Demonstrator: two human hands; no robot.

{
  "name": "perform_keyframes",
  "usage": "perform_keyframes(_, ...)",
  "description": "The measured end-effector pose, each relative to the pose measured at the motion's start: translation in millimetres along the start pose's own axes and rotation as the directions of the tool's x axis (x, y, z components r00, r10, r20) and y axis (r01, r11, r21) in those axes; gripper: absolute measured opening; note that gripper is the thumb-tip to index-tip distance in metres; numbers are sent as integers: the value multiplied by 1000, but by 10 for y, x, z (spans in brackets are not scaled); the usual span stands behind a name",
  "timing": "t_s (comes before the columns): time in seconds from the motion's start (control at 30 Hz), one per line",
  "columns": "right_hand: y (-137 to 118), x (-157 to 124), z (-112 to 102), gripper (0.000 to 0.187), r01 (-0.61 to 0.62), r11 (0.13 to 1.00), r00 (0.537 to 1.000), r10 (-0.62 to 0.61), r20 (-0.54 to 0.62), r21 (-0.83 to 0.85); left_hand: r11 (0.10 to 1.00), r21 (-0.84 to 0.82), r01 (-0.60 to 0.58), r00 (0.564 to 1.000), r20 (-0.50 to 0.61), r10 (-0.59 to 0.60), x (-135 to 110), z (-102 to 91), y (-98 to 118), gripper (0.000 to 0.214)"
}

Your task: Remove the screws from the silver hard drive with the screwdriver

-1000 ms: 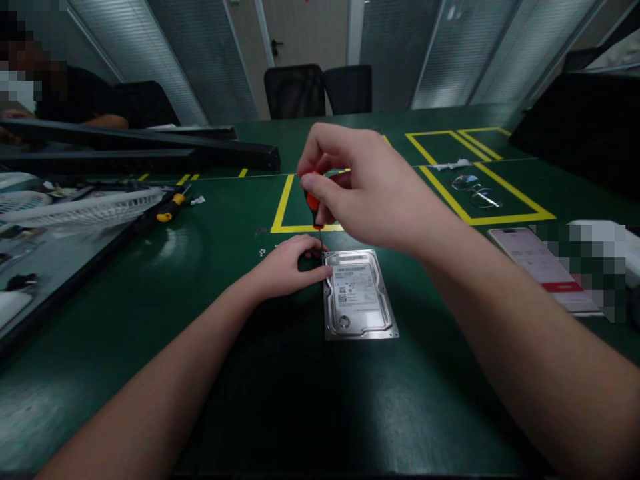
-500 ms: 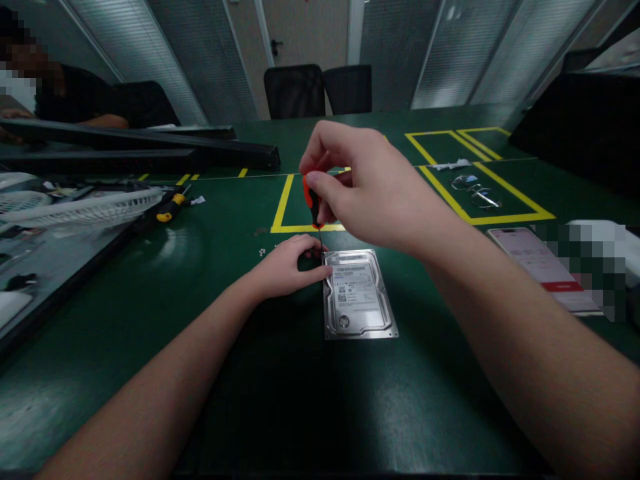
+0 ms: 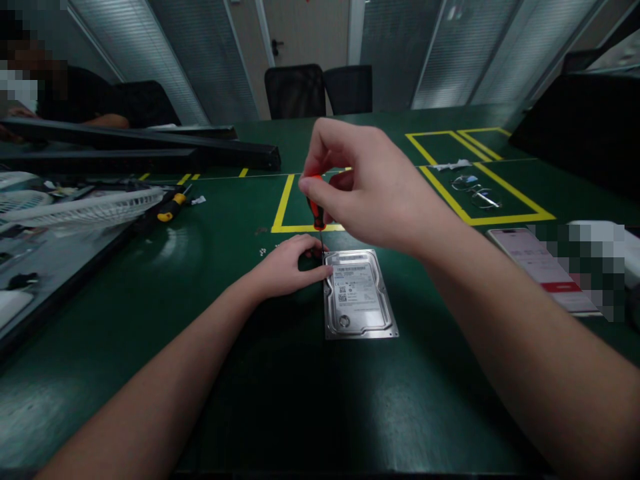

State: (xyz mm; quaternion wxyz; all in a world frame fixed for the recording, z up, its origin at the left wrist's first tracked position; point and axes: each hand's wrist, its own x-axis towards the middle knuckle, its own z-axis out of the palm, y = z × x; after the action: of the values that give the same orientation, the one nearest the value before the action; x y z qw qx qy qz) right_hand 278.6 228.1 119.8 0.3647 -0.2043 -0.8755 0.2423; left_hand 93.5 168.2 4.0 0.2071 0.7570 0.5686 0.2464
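A silver hard drive (image 3: 361, 293) lies flat on the green table, its white label facing up. My right hand (image 3: 363, 187) grips the handle of a red and black screwdriver (image 3: 317, 215), which stands nearly upright. The thin shaft runs down to the drive's far left corner; exactly where the tip sits is too small to tell. My left hand (image 3: 285, 267) holds the drive at its left edge, thumb on top and the other fingers around that far corner. Several tiny screws (image 3: 263, 252) lie on the table just left of my left hand.
A yellow and black screwdriver (image 3: 173, 208) lies at left beside a dark-framed panel (image 3: 75, 250) with white grilles. Long black bars (image 3: 150, 150) lie behind it, near another person. Glasses (image 3: 477, 192) and a phone (image 3: 543, 267) rest at right. Yellow tape (image 3: 283, 203) marks the table.
My right hand has turned slightly, and the screwdriver handle has rotated in its fingers. The left hand and the hard drive stay in place.
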Motion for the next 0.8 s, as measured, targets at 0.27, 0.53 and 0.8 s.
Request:
perform_keyframes(0.27, -60, -4, -12, 15, -51, 999, 999, 51, 5, 5, 1000, -9, -16, 1000, -4, 16, 0, 4, -16, 39)
perform_keyframes(0.53, -60, -6, -17, 15, -42, 999, 999, 41, 14, 23, 1000, -1, -16, 1000, -9, 16, 4, 7, -10, 38)
perform_keyframes(0.8, -73, -7, -21, 16, -62, 998, 998, 61, 21, 16, 1000, -6, -11, 1000, -6, 11, 0, 9, -9, 39)
